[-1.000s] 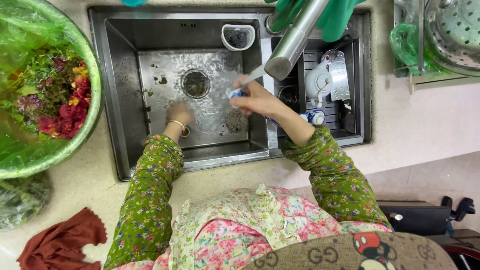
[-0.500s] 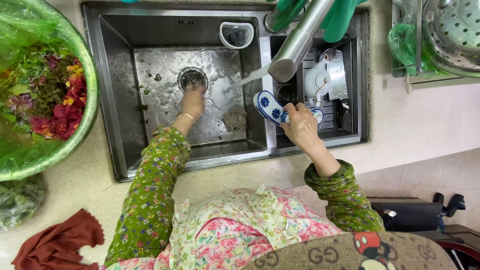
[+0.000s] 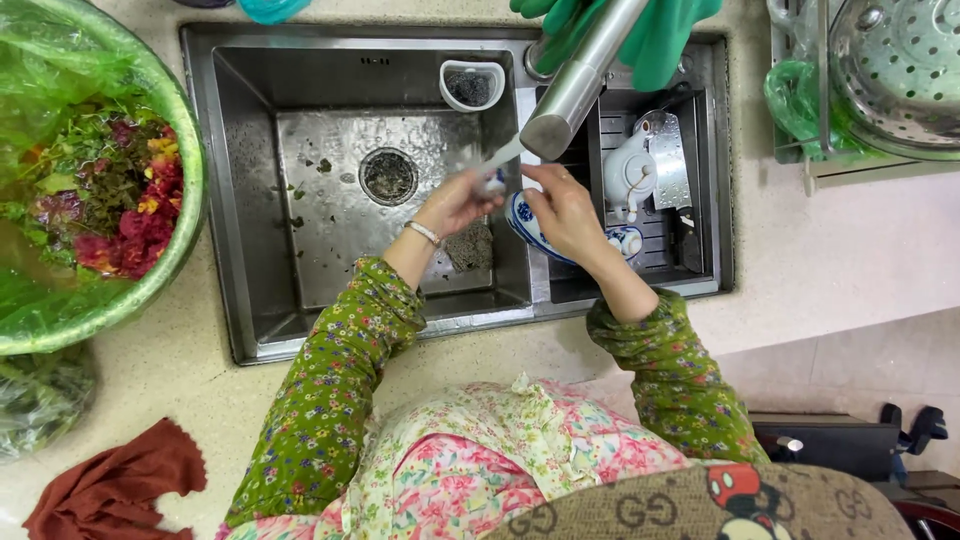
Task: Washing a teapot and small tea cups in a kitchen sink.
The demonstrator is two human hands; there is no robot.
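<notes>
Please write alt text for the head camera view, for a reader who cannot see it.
Under the faucet, the right hand holds a blue-and-white dish while the left hand rubs it over a steel sink. A green bowl sits left.

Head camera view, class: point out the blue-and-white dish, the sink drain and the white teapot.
Blue-and-white dish (image 3: 524, 222), head view: patterned rim left of the right hand.
Sink drain (image 3: 388, 176), head view: centre of strainer.
White teapot (image 3: 630, 172), head view: round body.

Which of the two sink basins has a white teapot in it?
The right basin, the narrower one with the slatted rack, holds the teapot. The wider left basin holds only the drain and scraps.
</notes>
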